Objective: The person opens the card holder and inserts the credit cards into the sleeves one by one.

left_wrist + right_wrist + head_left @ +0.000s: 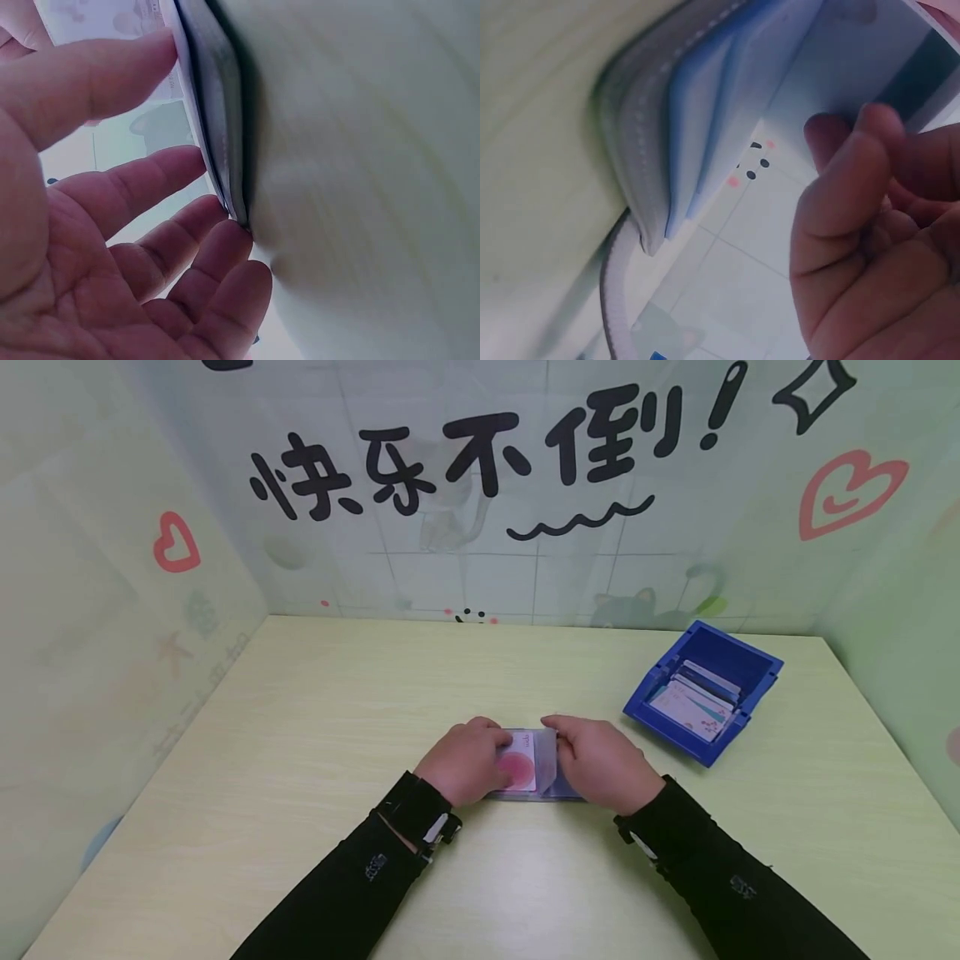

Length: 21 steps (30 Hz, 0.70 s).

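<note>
A card holder [564, 789] with clear sleeves lies on the table between both hands. A white card with a pink circle [517, 768] shows on its left side. The left hand [467, 762] holds the holder's left end; in the left wrist view the thumb [112, 79] lies along its near edge and the fingertips meet its left side. A lifted clear sleeve [549, 760] stands up in the middle, its edge pinched by the right hand [606, 766]. In the right wrist view, a dark stripe [922, 79] shows on the raised leaf, above the grey stitched cover [634, 142] and bluish sleeves.
A blue open box [757, 672] with several cards [690, 708] stands tilted at the back right of the light wooden table [337, 693]. A printed backdrop [450, 577] rises behind the table and on both sides. A grey strap [617, 292] hangs from the holder's corner.
</note>
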Tool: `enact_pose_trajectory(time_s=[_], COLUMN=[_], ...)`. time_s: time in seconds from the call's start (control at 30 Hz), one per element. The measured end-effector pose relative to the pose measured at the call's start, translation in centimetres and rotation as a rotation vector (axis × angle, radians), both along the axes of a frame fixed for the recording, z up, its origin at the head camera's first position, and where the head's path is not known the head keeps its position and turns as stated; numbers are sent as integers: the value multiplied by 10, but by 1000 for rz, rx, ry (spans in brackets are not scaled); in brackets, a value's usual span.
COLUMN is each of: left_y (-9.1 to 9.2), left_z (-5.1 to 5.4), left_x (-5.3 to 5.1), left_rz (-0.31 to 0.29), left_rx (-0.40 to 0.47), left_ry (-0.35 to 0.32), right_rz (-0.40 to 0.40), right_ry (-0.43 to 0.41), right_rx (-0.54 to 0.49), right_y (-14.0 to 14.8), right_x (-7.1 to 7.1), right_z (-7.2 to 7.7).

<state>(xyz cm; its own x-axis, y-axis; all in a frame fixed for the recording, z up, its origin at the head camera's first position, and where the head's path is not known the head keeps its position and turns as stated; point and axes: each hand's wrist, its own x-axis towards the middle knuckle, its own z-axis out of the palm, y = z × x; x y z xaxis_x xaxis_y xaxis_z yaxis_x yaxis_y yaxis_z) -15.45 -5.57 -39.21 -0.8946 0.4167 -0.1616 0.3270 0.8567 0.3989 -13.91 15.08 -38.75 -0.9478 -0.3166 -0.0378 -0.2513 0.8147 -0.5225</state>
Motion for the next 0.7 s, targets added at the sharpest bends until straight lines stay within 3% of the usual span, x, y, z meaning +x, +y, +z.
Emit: enact_pose_trajectory(time_s=[0.33, 0.7], left_y=[-2, -3], left_z=[1, 1], left_x=[0, -1], left_rz=[-15, -17], left_rx=[1, 8], left_ry=[3, -5], right_rz=[157, 218], right_ry=[15, -4], right_rx=[2, 19], right_y=[0, 0], right_x=[7, 10], right_z=[-3, -2])
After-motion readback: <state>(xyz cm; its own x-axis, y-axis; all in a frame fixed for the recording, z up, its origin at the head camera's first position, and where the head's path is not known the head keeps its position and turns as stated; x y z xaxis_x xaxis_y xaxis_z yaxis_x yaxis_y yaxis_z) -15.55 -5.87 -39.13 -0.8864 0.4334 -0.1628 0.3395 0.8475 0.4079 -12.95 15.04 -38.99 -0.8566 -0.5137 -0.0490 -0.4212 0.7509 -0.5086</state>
